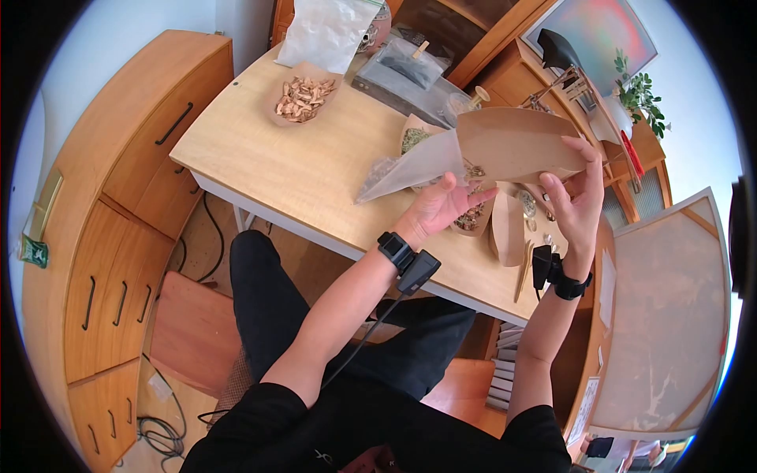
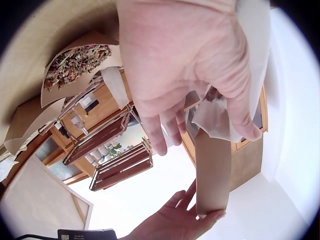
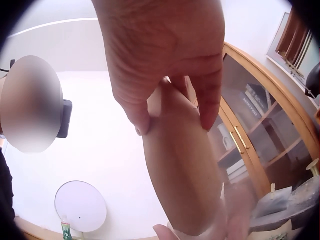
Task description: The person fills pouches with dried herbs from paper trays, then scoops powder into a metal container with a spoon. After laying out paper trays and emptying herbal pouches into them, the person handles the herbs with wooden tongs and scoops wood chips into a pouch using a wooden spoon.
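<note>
My left hand (image 1: 438, 209) is palm up and holds the mouth of a translucent plastic bag (image 1: 422, 164), with the thumb over the bag's edge in the left wrist view. The bag slants down to the left over the table. My right hand (image 1: 579, 197) grips the far end of a curved brown paper tray (image 1: 516, 142), thumb on one side and fingers on the other. The tray's other end meets the bag's opening (image 2: 215, 120). In the right wrist view the tray (image 3: 182, 165) narrows down toward my left hand, and the bag's contents are mostly hidden.
A paper tray of dried slices (image 1: 303, 98) lies at the table's back left, beside another plastic bag (image 1: 327, 35). Beneath my hands are trays of green herbs (image 1: 414, 140) and mixed dried petals (image 2: 75, 65). A grey box (image 1: 410, 96) stands behind. Wooden tweezers (image 1: 523, 272) lie near the right edge.
</note>
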Tool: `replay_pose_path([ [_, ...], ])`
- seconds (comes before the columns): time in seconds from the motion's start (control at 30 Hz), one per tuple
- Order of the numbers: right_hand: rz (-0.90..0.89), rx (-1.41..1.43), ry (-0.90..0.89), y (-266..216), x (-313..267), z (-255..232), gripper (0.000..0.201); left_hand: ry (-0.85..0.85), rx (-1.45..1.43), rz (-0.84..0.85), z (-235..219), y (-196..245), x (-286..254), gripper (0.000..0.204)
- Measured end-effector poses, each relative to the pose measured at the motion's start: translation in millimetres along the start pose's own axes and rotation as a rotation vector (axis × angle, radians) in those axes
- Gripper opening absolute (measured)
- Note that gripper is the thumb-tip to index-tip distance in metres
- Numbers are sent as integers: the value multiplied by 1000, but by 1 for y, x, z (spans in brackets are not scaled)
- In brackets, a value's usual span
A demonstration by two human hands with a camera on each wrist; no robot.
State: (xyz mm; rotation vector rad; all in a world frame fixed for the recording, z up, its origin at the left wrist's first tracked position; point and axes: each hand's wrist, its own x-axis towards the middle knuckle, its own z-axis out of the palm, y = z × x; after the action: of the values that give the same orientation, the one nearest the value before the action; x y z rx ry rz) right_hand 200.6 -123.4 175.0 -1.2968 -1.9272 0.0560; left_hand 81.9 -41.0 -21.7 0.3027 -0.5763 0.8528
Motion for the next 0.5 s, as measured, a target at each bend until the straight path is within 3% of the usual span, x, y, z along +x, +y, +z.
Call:
replay_pose_path([
  [0.3,-70,-154,-51,-17,-1,1,55,-21,-34,18,-11,-3,0,66],
  [0.33,-69,-154,-51,-21,-1,5,55,-20,-26,8,-4,-1,0,57],
  [0.4,-140,-5,-74,-33,4,13,54,-24,-18,-3,2,0,2,48],
  [0.5,-254,-147,-122,-32,7,10,53,-25,-1,3,-2,-1,-1,52],
])
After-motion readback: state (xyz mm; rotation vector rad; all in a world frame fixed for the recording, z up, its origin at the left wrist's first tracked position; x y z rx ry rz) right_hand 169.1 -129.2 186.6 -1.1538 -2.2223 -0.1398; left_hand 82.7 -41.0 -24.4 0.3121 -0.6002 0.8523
